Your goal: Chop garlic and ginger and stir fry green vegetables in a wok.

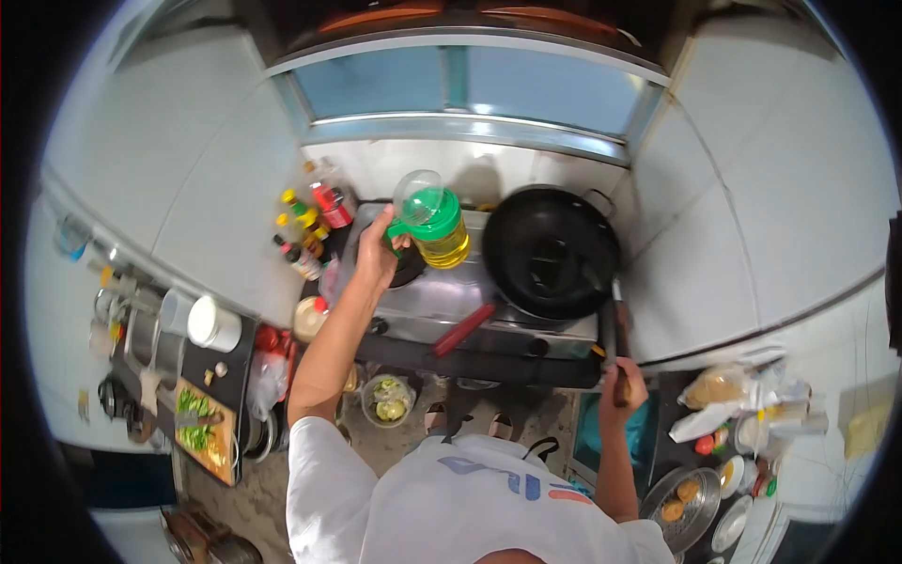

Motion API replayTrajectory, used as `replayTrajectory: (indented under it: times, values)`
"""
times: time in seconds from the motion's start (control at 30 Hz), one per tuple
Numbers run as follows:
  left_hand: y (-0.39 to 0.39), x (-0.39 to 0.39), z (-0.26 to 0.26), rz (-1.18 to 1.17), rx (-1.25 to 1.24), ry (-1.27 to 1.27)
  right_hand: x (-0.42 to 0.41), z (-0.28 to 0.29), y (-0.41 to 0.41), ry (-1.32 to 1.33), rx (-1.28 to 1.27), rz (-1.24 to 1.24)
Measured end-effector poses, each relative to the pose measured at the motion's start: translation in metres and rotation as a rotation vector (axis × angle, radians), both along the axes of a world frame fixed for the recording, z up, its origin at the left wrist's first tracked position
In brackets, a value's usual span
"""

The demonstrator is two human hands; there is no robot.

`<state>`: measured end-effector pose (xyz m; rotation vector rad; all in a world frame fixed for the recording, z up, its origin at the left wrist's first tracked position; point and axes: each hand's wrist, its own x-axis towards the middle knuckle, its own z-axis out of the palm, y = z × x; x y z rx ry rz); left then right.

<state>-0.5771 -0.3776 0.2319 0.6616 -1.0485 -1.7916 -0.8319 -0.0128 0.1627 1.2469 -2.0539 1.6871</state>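
Observation:
My left hand grips the green handle of a clear oil jug with a green top. Yellow oil shows in its lower part, and its clear lid is tipped up. The jug is held above the left side of the steel gas stove. To its right sits a black wok, with a small dark glossy patch in its bottom and a red handle pointing toward me. My right hand holds the wooden handle of a spatula, whose blade reaches into the wok's right side.
Sauce bottles crowd the stove's left end. On the left counter lie a cutting board with chopped greens and a knife, and a white tub. A steamer tray stands at right; a bowl of scraps sits below the stove.

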Motion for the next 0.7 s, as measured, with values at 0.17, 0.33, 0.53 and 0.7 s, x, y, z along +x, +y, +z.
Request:
replayTrajectory:
  times: [0.17,0.33,0.53,0.7]
  values:
    - [-0.007,0.095,-0.02,0.287,0.032,0.034,0.01,-0.007,-0.003,-0.121,0.033,0.028]
    - [-0.004,0.218,-0.059,0.57,0.031,-0.052,0.017,-0.016,-0.013,-0.146,0.013,0.058]
    - [-0.02,0.318,-0.148,0.991,0.274,-0.044,0.039,-0.002,-0.029,-0.186,0.022,0.021]
    - [-0.037,0.36,-0.243,1.097,0.262,-0.113,0.051,0.011,-0.037,-0.222,0.107,-0.032]
